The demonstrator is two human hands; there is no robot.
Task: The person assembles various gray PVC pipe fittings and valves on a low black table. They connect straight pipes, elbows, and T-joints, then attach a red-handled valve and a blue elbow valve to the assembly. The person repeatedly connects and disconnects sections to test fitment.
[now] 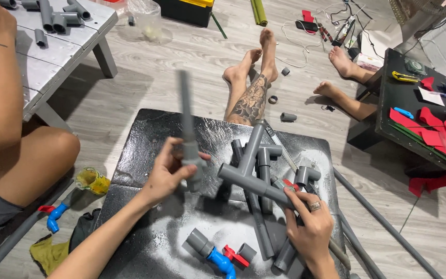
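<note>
- Gripping a short grey pipe with a fitting (188, 135), the left hand (167, 173) has its fingers wrapped round the fitting at the lower end; the pipe stands nearly upright and is blurred, so its top end is hard to read.
- Closed on the grey pipe assembly (251, 170), the right hand (311, 222) pinches one end of the cross-shaped piece at about 4 o'clock from the joint; a ring shows on one finger.
- Between the two hands the assembly rests on the black board (145, 129), which is dusted with white powder; loose pipe lengths lie under it.
- I judge both pieces stiff, light plastic, smooth and a little slippery under dust; holding at the thicker fittings rather than on bare pipe looks the surest grip, and the long arms of the assembly would lever round if it were held by one tip.
- At 6 o'clock from the left hand lies a blue and red valve (222, 258) with grey couplings.
- At 9 o'clock, off the board, another person's knee (42, 160) and a small yellow tin (93, 181).
- At 12 o'clock, bare feet and a tattooed leg (251, 98) on the wooden floor.
- At 2 o'clock, a dark table with red paper pieces (434, 135) and scissors.
</note>
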